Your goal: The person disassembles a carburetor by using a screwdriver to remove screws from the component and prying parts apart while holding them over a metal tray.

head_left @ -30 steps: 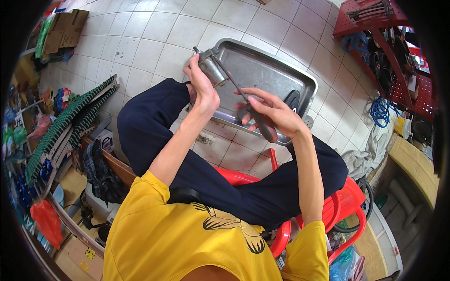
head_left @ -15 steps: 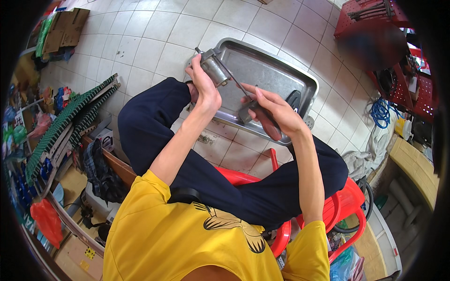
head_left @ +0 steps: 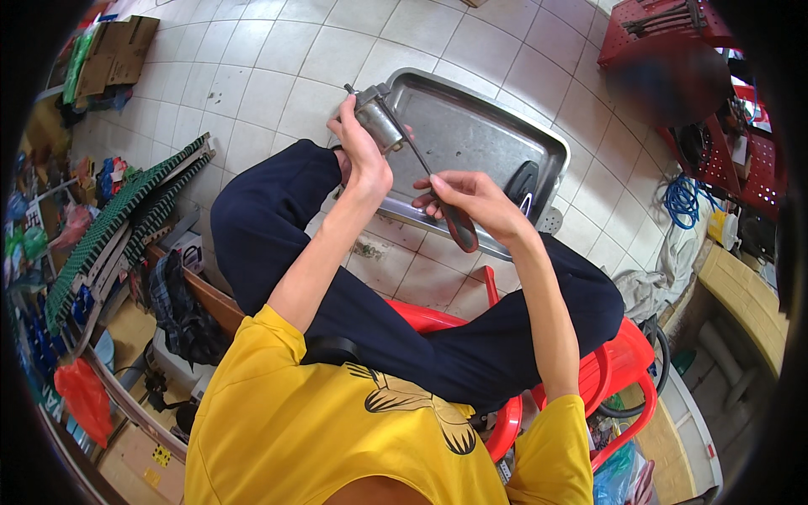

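My left hand [head_left: 362,156] is closed round a cylindrical metal motor [head_left: 380,124], holding it tilted above the tray's near left side. A thin stub sticks out of its far end. My right hand [head_left: 481,200] grips a screwdriver [head_left: 459,227] with a red and black handle, its fingers near where shaft meets handle. The long shaft slants up and left to the motor's side; I cannot make out exactly where its tip sits. Below both hands lies a metal tray [head_left: 484,97]. Inside its right end rests a black object [head_left: 523,180], its kind unclear.
Around the tray is a tiled floor [head_left: 278,50]. Under my legs shows a red plastic chair [head_left: 619,362]. Off to the right are a red perforated rack [head_left: 627,34] and a coiled blue cable [head_left: 682,202]. Cardboard [head_left: 118,55] and clutter line the left.
My right hand has shifted slightly left, and its fingers have re-gripped nearer the top of the screwdriver handle, which has swung left. The motor has moved slightly left in my left hand.
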Demonstrator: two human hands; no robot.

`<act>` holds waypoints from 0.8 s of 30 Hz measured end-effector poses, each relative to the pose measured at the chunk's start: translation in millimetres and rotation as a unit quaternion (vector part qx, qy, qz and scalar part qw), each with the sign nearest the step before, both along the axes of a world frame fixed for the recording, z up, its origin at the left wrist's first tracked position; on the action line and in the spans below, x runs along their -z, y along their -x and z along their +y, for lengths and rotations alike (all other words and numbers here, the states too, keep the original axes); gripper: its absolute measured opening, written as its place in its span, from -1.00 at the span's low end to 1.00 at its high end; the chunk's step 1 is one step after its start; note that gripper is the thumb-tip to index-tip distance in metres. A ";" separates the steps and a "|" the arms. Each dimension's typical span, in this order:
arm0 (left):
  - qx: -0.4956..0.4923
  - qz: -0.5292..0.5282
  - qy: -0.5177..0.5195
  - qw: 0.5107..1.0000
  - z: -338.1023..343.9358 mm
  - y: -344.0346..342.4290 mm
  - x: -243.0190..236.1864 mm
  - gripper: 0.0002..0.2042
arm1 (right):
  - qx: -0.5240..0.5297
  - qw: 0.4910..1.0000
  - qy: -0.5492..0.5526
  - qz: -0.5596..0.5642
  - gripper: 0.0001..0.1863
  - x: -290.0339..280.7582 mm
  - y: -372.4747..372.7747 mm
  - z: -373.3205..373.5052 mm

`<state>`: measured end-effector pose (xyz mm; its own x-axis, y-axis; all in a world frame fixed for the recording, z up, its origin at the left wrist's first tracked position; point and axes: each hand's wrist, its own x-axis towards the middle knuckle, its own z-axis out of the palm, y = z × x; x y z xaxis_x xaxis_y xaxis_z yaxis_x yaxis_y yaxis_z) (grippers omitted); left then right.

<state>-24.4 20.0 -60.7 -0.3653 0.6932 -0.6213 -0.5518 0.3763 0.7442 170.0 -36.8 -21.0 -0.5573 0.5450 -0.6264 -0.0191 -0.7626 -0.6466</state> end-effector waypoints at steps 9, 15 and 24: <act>-0.010 -0.044 -0.064 0.997 3.9 17.7 22.0 -0.45 | 0.023 0.991 -0.105 -0.076 -0.50 -16.7 0.4 -3.3; -0.021 -0.036 -0.055 0.998 1.9 14.9 7.0 -0.46 | 0.015 0.992 -0.122 -0.017 -0.50 -19.8 -14.1 -1.4; -0.043 0.005 -0.051 0.998 3.4 13.0 13.9 -0.47 | 0.002 0.970 -0.176 -0.166 -0.36 -18.1 -5.2 1.1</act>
